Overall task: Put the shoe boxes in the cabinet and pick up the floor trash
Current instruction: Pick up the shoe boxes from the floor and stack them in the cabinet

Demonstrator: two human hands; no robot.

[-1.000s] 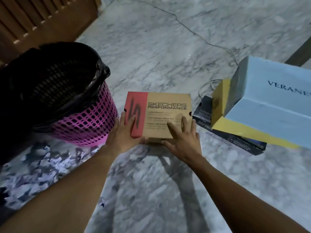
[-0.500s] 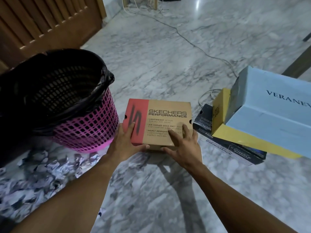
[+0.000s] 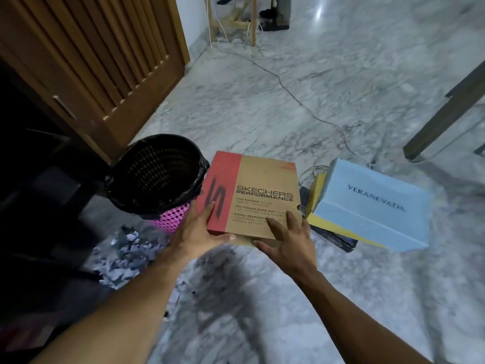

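Note:
A brown and red Skechers shoe box (image 3: 259, 190) is lifted off the marble floor, held between both hands. My left hand (image 3: 195, 232) grips its near left corner, thumb under the front edge. My right hand (image 3: 287, 239) grips the near right edge with fingers spread on the lid. To the right lies a light blue shoe box (image 3: 375, 206) on a yellow box (image 3: 316, 195) and a dark box (image 3: 338, 241). Shredded paper trash (image 3: 128, 256) is scattered on the floor at the left. The wooden cabinet door (image 3: 105, 64) stands at the upper left.
A pink mesh bin (image 3: 154, 177) with a black liner stands left of the held box. A thin cable (image 3: 294, 95) runs across the floor. A wooden furniture leg (image 3: 443, 111) is at the right. A person's feet (image 3: 273, 19) show at the far top.
Both hands have raised the Skechers box off the floor toward me. The view has risen and tilted up, showing more of the cabinet door and the far floor.

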